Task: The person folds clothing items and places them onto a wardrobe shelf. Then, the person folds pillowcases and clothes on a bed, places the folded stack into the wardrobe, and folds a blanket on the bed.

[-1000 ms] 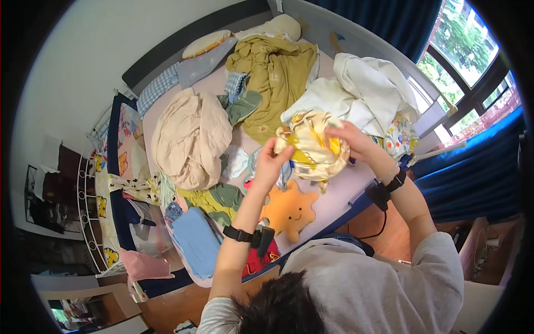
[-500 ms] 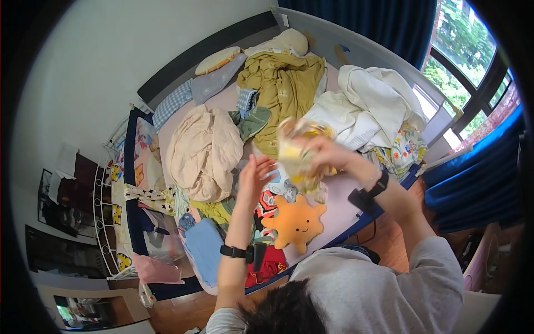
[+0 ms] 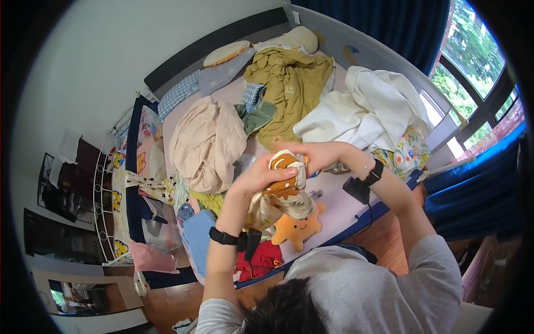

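I see the left hand clasping the bunched cloth, thumb laid across its brown patch. The right hand meets its upper side; I can't tell whether those fingers grip. The cloth is above the bed, partly hiding an orange plush.

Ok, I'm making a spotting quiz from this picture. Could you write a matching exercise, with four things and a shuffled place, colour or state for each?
Things:
1. Brown-and-cream fabric
2. Plush toy
3. White blanket
4. Checked pillow

Descriptions:
A. On the side of the bed nearer the window
B. Next to the dark headboard
C. Orange, smiling
D. Bunched in the left hand

Pairs: 1-D, 2-C, 3-A, 4-B
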A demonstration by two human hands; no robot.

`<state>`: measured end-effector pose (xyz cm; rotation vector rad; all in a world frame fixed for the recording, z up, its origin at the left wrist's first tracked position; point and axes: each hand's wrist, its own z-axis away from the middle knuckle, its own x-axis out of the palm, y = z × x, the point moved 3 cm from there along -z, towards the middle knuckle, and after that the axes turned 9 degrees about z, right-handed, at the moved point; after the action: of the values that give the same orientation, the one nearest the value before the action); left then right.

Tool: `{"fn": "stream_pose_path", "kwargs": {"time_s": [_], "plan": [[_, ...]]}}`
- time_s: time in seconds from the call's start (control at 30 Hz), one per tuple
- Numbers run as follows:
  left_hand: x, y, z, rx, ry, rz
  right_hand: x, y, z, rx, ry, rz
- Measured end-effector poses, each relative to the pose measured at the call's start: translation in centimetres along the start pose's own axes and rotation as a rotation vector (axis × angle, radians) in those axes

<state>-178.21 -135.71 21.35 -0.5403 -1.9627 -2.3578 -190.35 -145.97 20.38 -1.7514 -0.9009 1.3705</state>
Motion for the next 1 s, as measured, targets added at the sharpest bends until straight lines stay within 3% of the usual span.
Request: {"fn": "stream_pose_path", "kwargs": {"time_s": [0.1,0.2,0.37,0.47,0.57,0.67,0.7,0.8,0.93,1.0], "plan": [[0.3,4.0,1.6,0.042,0.075,-0.138,1.1,-1.3,-0.6,0.167,-0.281,0.113],[-1.7,6.8,3.7,0.062,0.219,-0.243,-0.1,2.4,-1.4,0.165,-0.301,0.005],[-5.3,7.7,5.7,0.075,0.458,-0.481,-7.1,0.0,-1.7,0.115,0.058,-0.068],[-9.3,6.5,6.2,-0.015,0.603,-1.093,-9.8,-3.6,-1.7,0.115,0.153,-0.029],[-12.3,4.7,7.0,0.171,0.806,-1.165,-9.2,-5.5,-1.3,0.151,0.049,0.125],[-15.2,3.6,8.5,0.187,0.869,-1.202,-10.7,-2.3,-0.3,0.302,-0.287,0.500],[-14.4,3.9,9.1,0.085,0.866,-1.101,-10.8,-3.1,0.3,0.433,-0.388,0.591],[-12.6,3.6,10.8,0.158,0.825,-1.114,-11.4,-1.9,2.5,0.357,-0.354,0.531],[-13.4,3.0,12.4,0.055,0.920,-1.151,-12.0,-1.9,4.2,0.536,-0.289,0.643],[-14.6,2.3,12.4,0.117,0.909,-1.137,-12.0,0.8,4.3,0.600,-0.262,0.705]]}}
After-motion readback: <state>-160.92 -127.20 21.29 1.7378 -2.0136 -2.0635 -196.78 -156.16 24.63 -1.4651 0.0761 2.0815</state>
